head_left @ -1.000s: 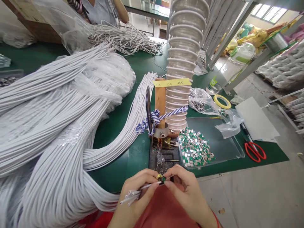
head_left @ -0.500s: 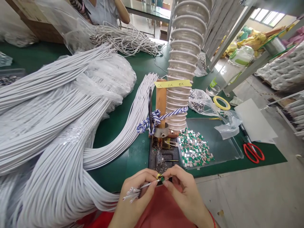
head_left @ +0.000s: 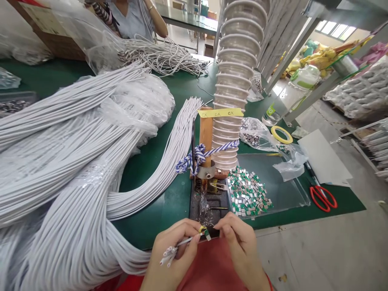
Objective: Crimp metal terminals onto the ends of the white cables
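My left hand is closed around a small bunch of thin white cables, pinching one wire end between thumb and forefinger. My right hand pinches a tiny green and silver part against that wire tip. Both hands hover at the near table edge, just in front of a dark soldering fixture with solder scraps. A pile of the same green and silver parts lies on a clear tray to the right of the fixture.
Large bundles of white cables cover the left of the green table. A ribbed white duct rises behind the fixture, tied with blue-white rope. Red scissors, yellow tape, plastic bags and white paper lie right. Another person sits at the far side.
My hands have dropped slightly lower and nearer to me, still pinching wire and part together. The view tilted down a little.
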`<state>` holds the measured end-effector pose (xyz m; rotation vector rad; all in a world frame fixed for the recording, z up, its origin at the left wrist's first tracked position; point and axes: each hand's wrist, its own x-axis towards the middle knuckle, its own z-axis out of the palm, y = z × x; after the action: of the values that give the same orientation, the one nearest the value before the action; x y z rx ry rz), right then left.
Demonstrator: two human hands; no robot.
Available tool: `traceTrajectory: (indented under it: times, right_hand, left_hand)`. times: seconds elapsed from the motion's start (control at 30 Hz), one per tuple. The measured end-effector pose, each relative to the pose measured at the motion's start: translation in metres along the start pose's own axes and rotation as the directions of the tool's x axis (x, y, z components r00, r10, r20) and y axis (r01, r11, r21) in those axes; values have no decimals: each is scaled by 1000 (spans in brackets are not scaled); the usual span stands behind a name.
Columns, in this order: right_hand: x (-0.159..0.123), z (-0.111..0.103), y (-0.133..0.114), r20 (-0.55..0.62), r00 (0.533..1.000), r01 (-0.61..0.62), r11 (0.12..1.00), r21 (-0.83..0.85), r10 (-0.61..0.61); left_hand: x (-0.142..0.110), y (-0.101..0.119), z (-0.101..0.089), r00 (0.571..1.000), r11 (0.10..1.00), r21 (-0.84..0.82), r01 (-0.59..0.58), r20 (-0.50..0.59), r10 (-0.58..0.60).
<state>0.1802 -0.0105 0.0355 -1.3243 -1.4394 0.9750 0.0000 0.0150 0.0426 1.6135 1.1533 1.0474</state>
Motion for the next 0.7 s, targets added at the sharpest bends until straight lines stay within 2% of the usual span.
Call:
traceTrajectory:
  times: [0.2, 0.3, 0.43, 0.53, 0.7]
  right_hand:
    - [2, -2, 3, -6, 999, -35, 989, 142, 36]
    - [4, 0, -1, 30, 999, -37, 997, 71, 35]
    - [5, 4, -6, 107, 989, -99, 995, -27, 101]
    - [7, 10, -6, 79, 991, -110, 994, -21, 111]
    - [13, 19, -6, -8, 1000, -18, 999, 35, 18]
  left_hand:
    - [5, 3, -3, 999, 997, 71, -30, -9, 31]
    - [7, 3, -4, 999, 995, 93, -42, -9, 43]
    - [10, 4, -5, 1000, 994, 104, -31, 2, 31]
    - [13, 7, -5, 1000, 994, 109, -13, 5, 13]
    - [17, 9, -5, 1000, 995, 102, -17, -15, 19]
